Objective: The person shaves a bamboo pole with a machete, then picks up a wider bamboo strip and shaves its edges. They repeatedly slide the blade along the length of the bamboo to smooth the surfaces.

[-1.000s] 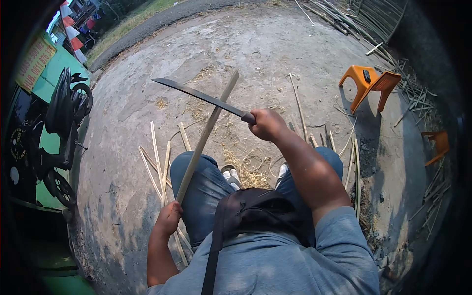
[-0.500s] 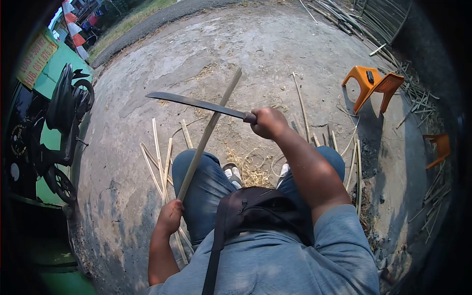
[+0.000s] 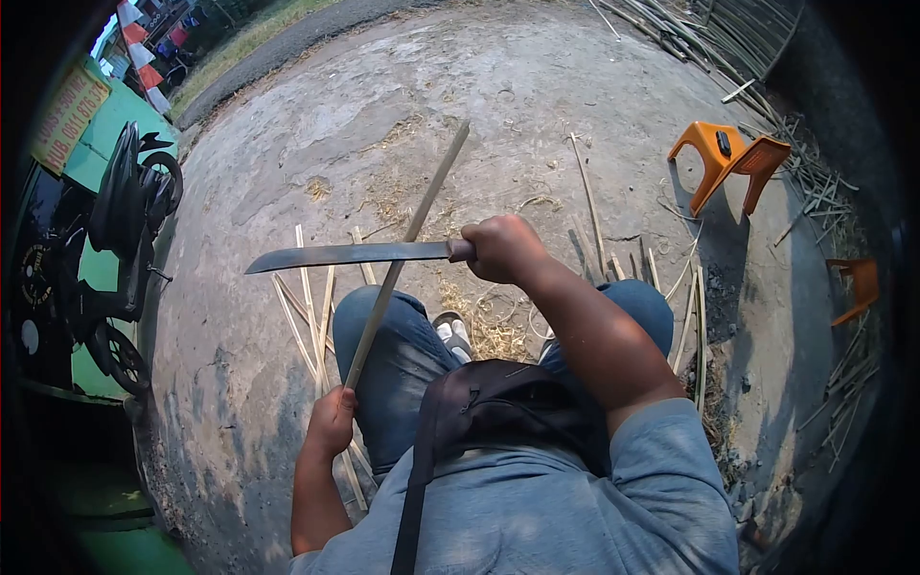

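Note:
My left hand (image 3: 333, 422) is closed round the lower end of a long bamboo strip (image 3: 437, 182), which slants up and away to the right over my left thigh. In my right hand (image 3: 503, 249) is the short handle of a machete (image 3: 335, 255). Its long blade points left and lies across the strip a little below the middle, seemingly against it. Several pale bamboo strips (image 3: 309, 316) lie on the ground beside my left leg. More strips (image 3: 692, 326) lie beside my right leg. Curly shavings (image 3: 494, 335) are heaped between my feet.
An orange plastic chair (image 3: 714, 168) with a small black object on its seat stands at the front right. A motorcycle (image 3: 129, 249) is parked at the left by a green wall. Bamboo poles (image 3: 661, 38) are piled at the far right.
The machete has come down the bamboo strip toward me, and its blade has swung from slanting to nearly level. My left hand keeps its hold with little movement.

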{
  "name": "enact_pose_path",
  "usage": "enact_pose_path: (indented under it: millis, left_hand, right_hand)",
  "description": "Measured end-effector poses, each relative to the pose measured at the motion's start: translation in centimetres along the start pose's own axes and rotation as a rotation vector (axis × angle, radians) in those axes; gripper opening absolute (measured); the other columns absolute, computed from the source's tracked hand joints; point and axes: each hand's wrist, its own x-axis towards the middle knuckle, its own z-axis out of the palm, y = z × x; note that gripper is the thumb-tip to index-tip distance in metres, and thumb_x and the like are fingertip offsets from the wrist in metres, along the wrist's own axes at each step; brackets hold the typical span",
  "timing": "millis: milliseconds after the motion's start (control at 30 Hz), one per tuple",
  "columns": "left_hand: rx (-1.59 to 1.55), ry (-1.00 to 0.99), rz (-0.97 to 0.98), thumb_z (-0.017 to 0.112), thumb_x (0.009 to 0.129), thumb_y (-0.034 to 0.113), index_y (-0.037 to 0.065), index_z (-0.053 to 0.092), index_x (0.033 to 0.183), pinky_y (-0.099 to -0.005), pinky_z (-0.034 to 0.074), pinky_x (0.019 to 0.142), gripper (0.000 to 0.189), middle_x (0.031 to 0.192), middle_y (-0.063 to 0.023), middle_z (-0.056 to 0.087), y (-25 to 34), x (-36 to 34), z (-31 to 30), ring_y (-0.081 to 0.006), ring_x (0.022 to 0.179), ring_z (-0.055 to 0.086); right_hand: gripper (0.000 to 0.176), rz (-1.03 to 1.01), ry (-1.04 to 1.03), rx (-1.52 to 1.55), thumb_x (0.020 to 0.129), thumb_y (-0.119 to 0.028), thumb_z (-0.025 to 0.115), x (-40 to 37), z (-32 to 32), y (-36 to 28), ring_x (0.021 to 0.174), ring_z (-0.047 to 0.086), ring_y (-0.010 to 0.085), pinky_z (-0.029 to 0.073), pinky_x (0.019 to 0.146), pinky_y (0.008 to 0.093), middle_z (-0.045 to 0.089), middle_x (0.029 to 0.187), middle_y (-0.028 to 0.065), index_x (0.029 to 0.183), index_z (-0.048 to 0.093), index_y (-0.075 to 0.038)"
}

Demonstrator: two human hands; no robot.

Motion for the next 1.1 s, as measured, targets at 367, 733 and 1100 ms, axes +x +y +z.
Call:
enact_pose_path:
  millis: [367, 733, 1100]
  left_hand:
    - [-0.022, -0.030, -0.008, 0.040, 0.107, 0.067, -0.003, 0.064, 0.093, -0.0396, 0.051, 0.072, 0.076, 0.078, -0.0154, 0.065, -1.1, 0.7, 0.0, -0.0268, 0.076, 0.065]
    - [0.017, 0.019, 0.014, 0.040, 0.107, 0.067, -0.003, 0.064, 0.092, -0.0406, 0.050, 0.069, 0.075, 0.074, -0.0156, 0.063, 0.1, 0.1, 0.1, -0.0272, 0.073, 0.064]
    - [-0.192, -0.086, -0.096, 0.043, 0.107, 0.067, 0.000, 0.062, 0.088, -0.0351, 0.048, 0.065, 0.072, 0.072, -0.0063, 0.060, -1.0, 0.9, -0.3, -0.0185, 0.069, 0.059]
  right_hand:
    - [0.016, 0.155, -0.097, 0.165, 0.087, -0.024, 0.068, -0.3, -0.7, 1.4, 0.092, 0.074, 0.0365, 0.060, 0.083, 0.0478, 0.076, 0.095, 0.0145, 0.097, 0.077, -0.015]
    - [0.014, 0.152, -0.082, 0.059, 0.086, -0.024, 0.068, 0.6, -1.2, 1.8, 0.091, 0.074, 0.0354, 0.059, 0.082, 0.0479, 0.076, 0.092, 0.0141, 0.094, 0.076, -0.016]
    - [0.014, 0.119, -0.092, 0.111, 0.087, -0.023, 0.068, -0.3, -0.6, 0.9, 0.090, 0.073, 0.0375, 0.058, 0.081, 0.0492, 0.075, 0.092, 0.0151, 0.096, 0.075, -0.015]
